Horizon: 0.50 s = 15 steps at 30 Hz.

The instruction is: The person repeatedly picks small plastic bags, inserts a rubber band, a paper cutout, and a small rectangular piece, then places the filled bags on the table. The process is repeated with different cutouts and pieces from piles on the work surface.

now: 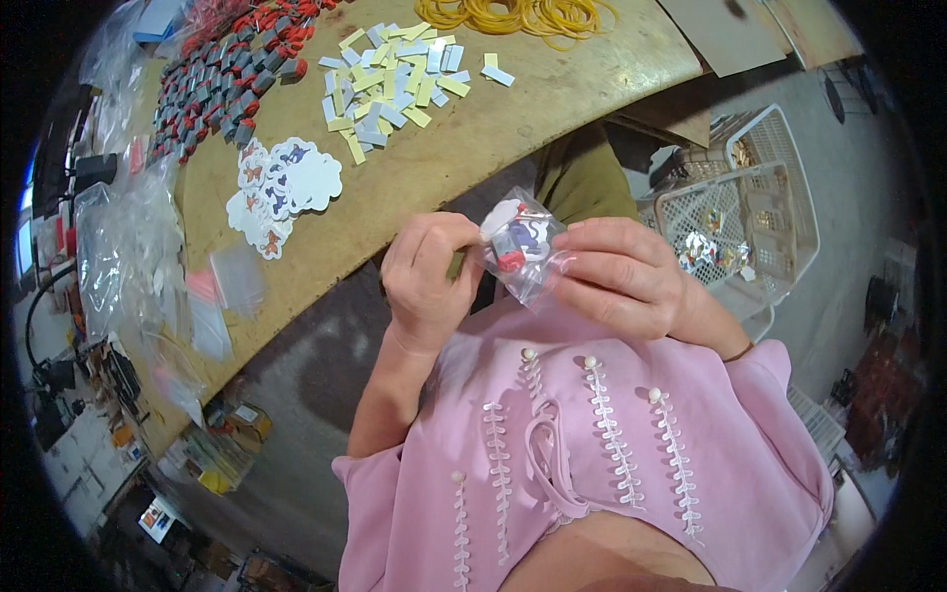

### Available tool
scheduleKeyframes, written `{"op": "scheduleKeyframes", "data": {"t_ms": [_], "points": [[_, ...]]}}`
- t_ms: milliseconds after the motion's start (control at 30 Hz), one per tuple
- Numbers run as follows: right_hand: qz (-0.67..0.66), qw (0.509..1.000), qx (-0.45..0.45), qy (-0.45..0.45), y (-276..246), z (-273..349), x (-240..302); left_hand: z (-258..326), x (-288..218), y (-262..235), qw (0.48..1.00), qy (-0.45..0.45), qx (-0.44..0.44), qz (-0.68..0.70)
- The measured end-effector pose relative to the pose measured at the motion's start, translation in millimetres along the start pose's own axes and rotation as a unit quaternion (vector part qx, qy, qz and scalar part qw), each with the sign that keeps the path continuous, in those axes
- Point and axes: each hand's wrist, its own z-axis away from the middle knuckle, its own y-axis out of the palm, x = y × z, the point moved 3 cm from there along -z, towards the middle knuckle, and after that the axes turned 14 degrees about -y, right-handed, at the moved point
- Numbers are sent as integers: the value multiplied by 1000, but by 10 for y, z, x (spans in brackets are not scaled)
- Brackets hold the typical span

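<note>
A small clear plastic bag (534, 283) is held up between my two hands above my lap. Inside it show a white card with a dark blue printed figure and a red and grey piece. My left hand (429, 276) is closed, thumb and forefinger pinching at the bag's left edge by the white card. My right hand (631, 276) grips the bag's right side between fingers and thumb; the thumb is mostly hidden. On the table ahead lies a pile of white printed die-cut cards (286, 187). Left of them are flat clear bags (237, 281).
The wooden table (444, 168) slants across ahead of me. It carries red and grey pieces (222, 89), yellow and white small blocks (395, 84) and yellow rubber bands (513, 15). White plastic baskets (779, 217) holding shiny packets stand on the floor at right.
</note>
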Motion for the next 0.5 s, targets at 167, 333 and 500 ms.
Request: {"op": "scheduleKeyframes", "data": {"t_ms": [167, 333, 500], "points": [[-40, 996, 19, 76, -11, 27, -51, 22, -7, 93, 986, -66, 149, -32], [-78, 980, 82, 161, 64, 131, -129, -137, -135, -139, 992, -64, 96, -47], [-77, 976, 75, 191, 144, 146, -161, -625, 144, -433, 985, -104, -30, -136]]}}
